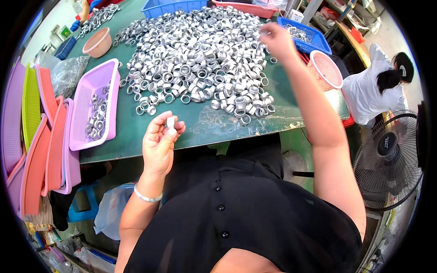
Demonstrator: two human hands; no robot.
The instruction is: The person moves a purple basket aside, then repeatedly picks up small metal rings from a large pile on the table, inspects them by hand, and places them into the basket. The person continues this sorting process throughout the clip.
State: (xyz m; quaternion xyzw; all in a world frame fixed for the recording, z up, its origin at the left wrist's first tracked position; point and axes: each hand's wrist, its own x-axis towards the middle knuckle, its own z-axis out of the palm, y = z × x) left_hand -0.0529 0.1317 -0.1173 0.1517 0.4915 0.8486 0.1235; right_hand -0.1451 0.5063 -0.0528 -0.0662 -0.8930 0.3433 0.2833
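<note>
My left hand [157, 148] is raised in front of the table's near edge, its thumb and fingers closed on a small silver-grey metal ring [170, 122]. Farther off, my right hand [277, 42] reaches over the right side of a large heap of similar metal rings [195, 54]. Its fingers look bent but are blurred, so whether they hold anything is unclear. The heap covers much of the green table [177, 125]. A purple basket [111, 109] left of the heap holds more rings, and a blue basket [318, 43] near my right hand has some too.
A pink round basket [325, 70] stands by my right forearm, a beige bowl [97, 43] at the far left. Stacked coloured baskets [34, 145] crowd the left side. To the right are a standing fan [387, 150] and another person in a pale top [371, 91].
</note>
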